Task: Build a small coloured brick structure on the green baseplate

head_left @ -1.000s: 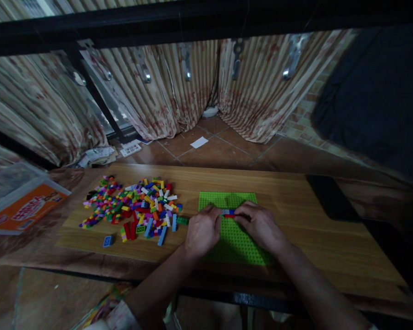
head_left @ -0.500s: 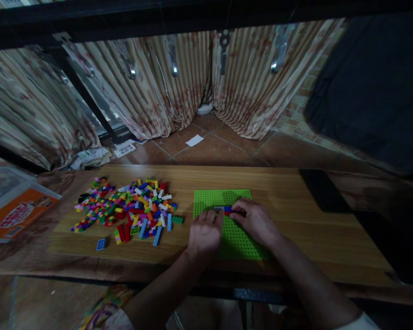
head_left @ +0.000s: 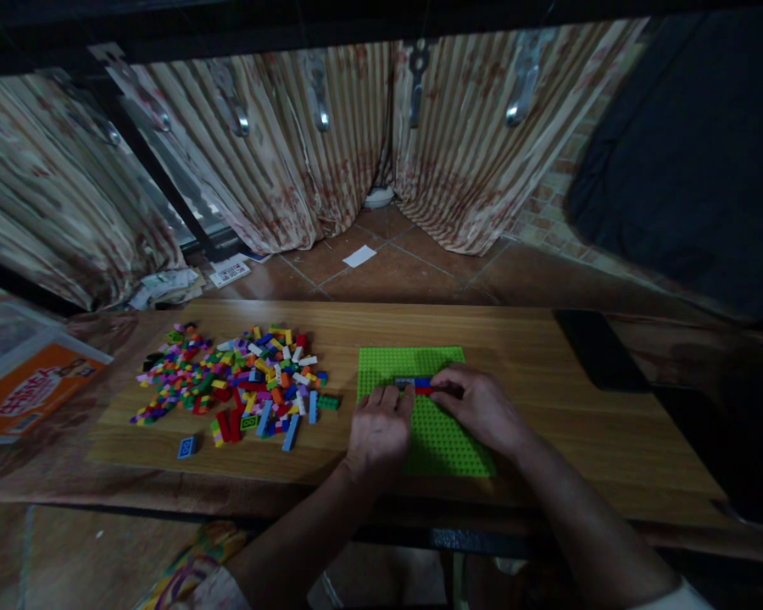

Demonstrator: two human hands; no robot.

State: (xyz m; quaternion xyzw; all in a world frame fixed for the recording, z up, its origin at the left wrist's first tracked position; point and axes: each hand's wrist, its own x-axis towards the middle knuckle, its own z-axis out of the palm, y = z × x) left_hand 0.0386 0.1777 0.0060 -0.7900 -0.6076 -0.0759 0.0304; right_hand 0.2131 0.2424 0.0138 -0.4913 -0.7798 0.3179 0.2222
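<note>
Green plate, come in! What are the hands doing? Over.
Left hand flat on green plate, by brick row. Right hand at row's right end. Loose pile left, apart.

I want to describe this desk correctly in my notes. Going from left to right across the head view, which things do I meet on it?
Orange box → pile of small coloured bricks → green baseplate → black phone.

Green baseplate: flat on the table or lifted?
Flat: baseplate lies on the table, left hand and right hand resting on it.
</note>
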